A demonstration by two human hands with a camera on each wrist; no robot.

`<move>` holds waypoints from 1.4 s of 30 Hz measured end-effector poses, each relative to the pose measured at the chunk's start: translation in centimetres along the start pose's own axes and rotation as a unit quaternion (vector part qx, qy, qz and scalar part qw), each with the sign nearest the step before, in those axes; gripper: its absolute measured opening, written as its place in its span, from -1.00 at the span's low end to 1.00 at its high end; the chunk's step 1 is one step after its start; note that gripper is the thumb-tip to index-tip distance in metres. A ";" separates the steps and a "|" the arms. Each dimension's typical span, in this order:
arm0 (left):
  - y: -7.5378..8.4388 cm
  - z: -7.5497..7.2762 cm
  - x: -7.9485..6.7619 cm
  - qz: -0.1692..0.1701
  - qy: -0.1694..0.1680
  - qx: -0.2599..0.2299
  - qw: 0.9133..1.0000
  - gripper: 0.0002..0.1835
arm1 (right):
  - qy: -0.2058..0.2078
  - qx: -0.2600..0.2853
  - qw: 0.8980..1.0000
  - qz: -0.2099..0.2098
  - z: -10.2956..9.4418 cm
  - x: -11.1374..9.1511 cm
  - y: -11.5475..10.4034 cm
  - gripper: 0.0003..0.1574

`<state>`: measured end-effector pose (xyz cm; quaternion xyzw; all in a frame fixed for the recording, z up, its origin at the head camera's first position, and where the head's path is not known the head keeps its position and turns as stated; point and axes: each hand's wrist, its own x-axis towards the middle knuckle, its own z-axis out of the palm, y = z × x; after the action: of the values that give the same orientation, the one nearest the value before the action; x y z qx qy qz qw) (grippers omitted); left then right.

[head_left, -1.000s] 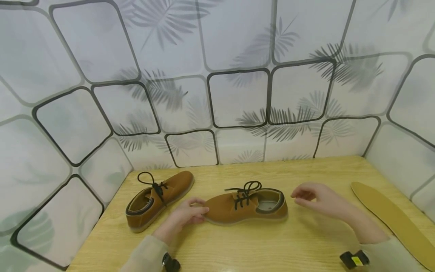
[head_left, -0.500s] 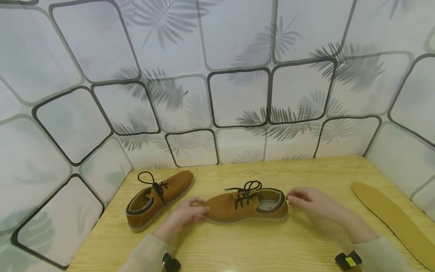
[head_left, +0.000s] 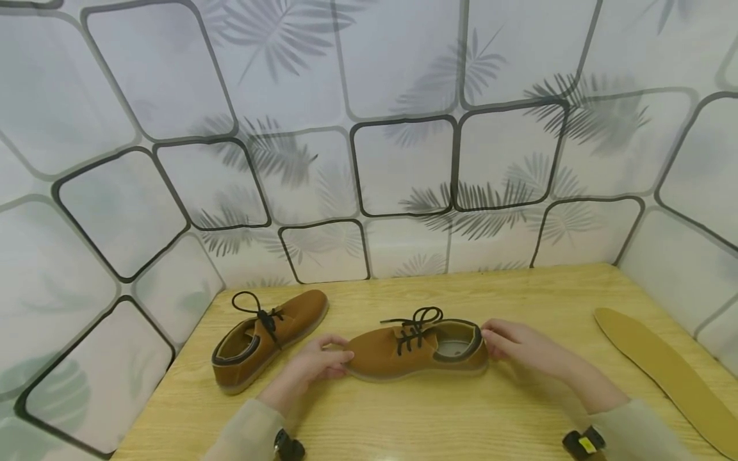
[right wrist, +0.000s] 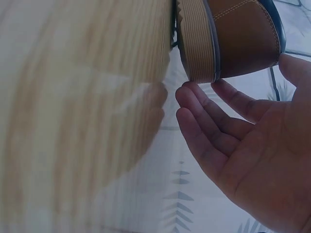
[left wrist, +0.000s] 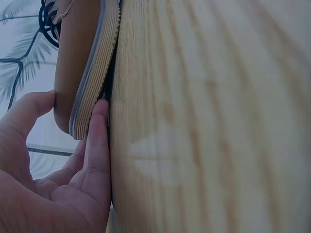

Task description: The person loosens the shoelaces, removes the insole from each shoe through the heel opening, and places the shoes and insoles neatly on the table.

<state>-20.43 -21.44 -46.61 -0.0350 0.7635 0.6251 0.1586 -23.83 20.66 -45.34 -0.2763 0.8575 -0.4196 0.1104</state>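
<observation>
A brown leather lace-up shoe with black laces lies sideways mid-table, toe to the left, its grey inside showing. My left hand pinches the toe: the left wrist view has the thumb on the upper and fingertips under the ridged sole. At the heel is my right hand. In the right wrist view its thumb meets the collar and its forefinger reaches the lower back of the heel, the other fingers loosely extended below. Left of these, a matching shoe stands with its laces tied.
A tan insole lies along the right side of the wooden table, beyond my right forearm. Patterned wall panels enclose the back and both sides.
My right hand has moved left until its fingertips reach the shoe's heel. My left hand keeps its hold on the toe, and both shoes and the insole stay where they were.
</observation>
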 end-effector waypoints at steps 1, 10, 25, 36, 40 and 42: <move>0.0 0.0 0.0 0.000 0.000 0.000 1.000 -0.53 | -0.003 0.006 1.000 0.003 0.0 0.0 0.0 -0.64; 0.2 0.0 -0.1 -0.002 0.003 0.004 1.000 -0.54 | -0.020 0.043 0.999 0.024 0.3 0.1 0.3 -0.58; 0.1 0.2 -0.1 -0.013 0.023 -0.003 1.000 -0.51 | -0.036 0.092 0.993 0.066 0.4 0.1 0.3 -0.38; 0.1 -0.1 0.2 -0.006 0.022 -0.009 1.000 -0.52 | -0.008 0.116 0.988 0.102 0.7 0.3 -0.6 -0.45; 0.1 0.0 0.3 -0.009 0.028 -0.014 0.999 -0.53 | 0.003 0.129 0.983 0.127 0.8 0.4 -1.1 -0.46; 0.2 0.0 0.2 -0.009 0.030 -0.016 0.999 -0.53 | 0.005 0.129 0.983 0.134 0.9 0.4 -1.2 -0.45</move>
<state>-20.69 -21.33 -46.51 -0.0629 0.7575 0.6345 0.1402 -23.31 19.24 -44.89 -0.1403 0.8262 -0.5094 0.1958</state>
